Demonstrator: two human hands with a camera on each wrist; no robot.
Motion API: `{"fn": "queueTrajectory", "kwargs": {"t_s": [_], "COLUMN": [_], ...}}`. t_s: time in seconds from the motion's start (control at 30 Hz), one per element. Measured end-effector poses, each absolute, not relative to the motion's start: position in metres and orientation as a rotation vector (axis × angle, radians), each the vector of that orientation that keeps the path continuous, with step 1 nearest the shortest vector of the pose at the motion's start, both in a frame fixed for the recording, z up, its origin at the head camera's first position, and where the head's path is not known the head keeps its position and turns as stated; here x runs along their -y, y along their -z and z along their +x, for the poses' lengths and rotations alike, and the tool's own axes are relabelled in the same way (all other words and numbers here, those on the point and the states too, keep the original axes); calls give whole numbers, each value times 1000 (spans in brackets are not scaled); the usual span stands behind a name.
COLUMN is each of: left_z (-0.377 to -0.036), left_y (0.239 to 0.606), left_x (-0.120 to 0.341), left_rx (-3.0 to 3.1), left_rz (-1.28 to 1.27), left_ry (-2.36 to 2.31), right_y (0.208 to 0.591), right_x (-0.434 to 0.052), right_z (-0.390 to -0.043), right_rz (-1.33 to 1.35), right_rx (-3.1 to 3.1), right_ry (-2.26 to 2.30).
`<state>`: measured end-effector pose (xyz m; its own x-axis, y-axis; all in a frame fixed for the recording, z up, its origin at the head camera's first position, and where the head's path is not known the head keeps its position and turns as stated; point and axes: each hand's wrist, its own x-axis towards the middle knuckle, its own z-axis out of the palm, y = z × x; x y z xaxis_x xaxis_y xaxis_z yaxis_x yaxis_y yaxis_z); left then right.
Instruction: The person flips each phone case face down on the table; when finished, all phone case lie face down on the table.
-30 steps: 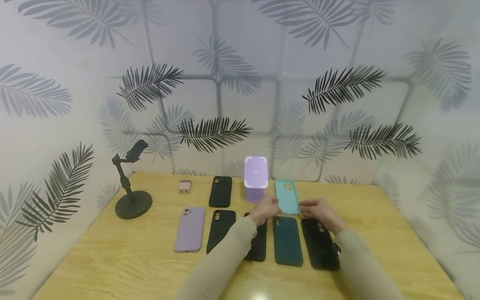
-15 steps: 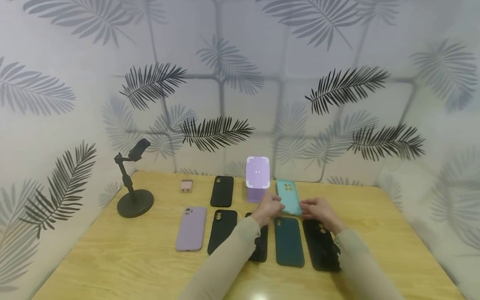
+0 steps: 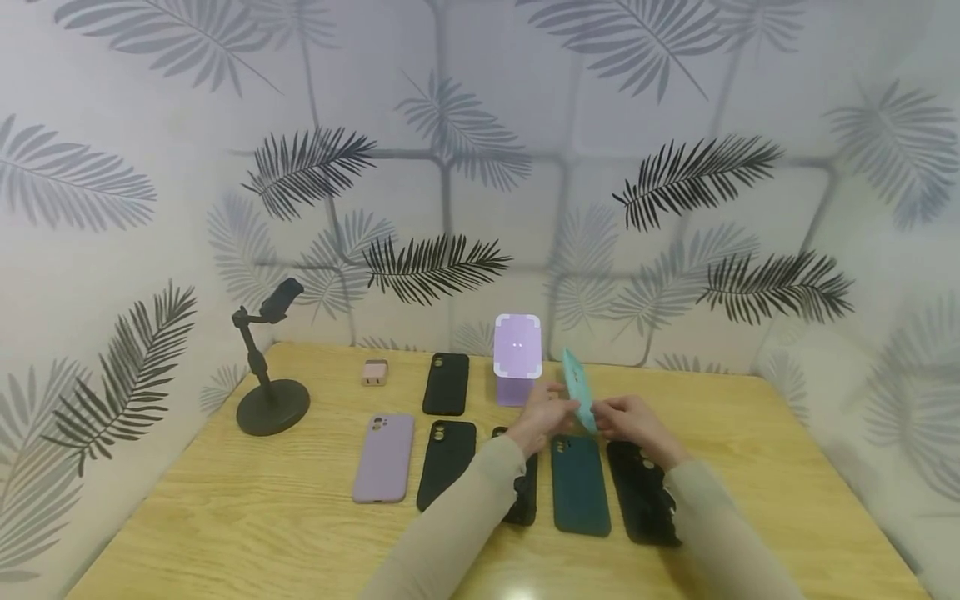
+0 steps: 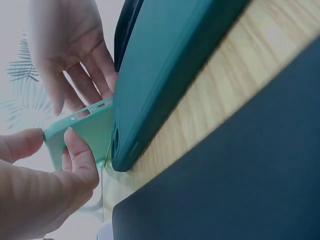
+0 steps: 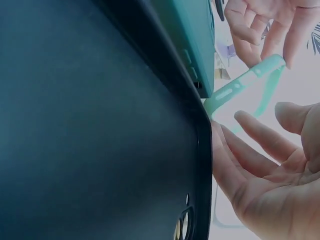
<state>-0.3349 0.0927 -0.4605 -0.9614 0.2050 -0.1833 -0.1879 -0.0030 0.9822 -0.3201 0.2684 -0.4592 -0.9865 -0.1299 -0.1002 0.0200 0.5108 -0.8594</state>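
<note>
A mint phone case [image 3: 577, 390] stands tilted up on its long edge above the wooden table [image 3: 225, 517], behind the front row of cases. My left hand [image 3: 564, 407] pinches its near end between thumb and fingers [image 4: 80, 159], as the left wrist view shows on the mint phone case [image 4: 89, 128]. My right hand [image 3: 604, 417] is open, its straight fingers [image 5: 260, 134] touching the other side of the mint phone case [image 5: 249, 80]. Below the hands lie a dark teal case [image 3: 580, 485] and a black case [image 3: 642, 493].
A lilac case [image 3: 383, 457] and two black cases [image 3: 446, 382] [image 3: 446, 463] lie to the left; another black case [image 3: 525, 500] is partly under my left sleeve. A purple box [image 3: 517, 358], a small pink charger [image 3: 373, 372] and a black phone stand [image 3: 267, 369] stand farther back.
The mint case lay flat on the table with both hands at its near end; now it is lifted and turned up onto its edge between the hands.
</note>
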Motion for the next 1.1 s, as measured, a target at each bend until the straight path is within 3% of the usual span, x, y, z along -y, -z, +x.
{"fn": "queueTrajectory", "kwargs": {"t_s": [1.1], "left_z": [-331], "left_y": [456], "left_x": [-93], "left_rx": [-2235], "left_rz": [336], "left_ry": [-1636], "right_y": [455], "right_x": [-280], "right_z": [-328], "right_rz": [-86], "right_rx": [-2345], "right_ry": [1783]}}
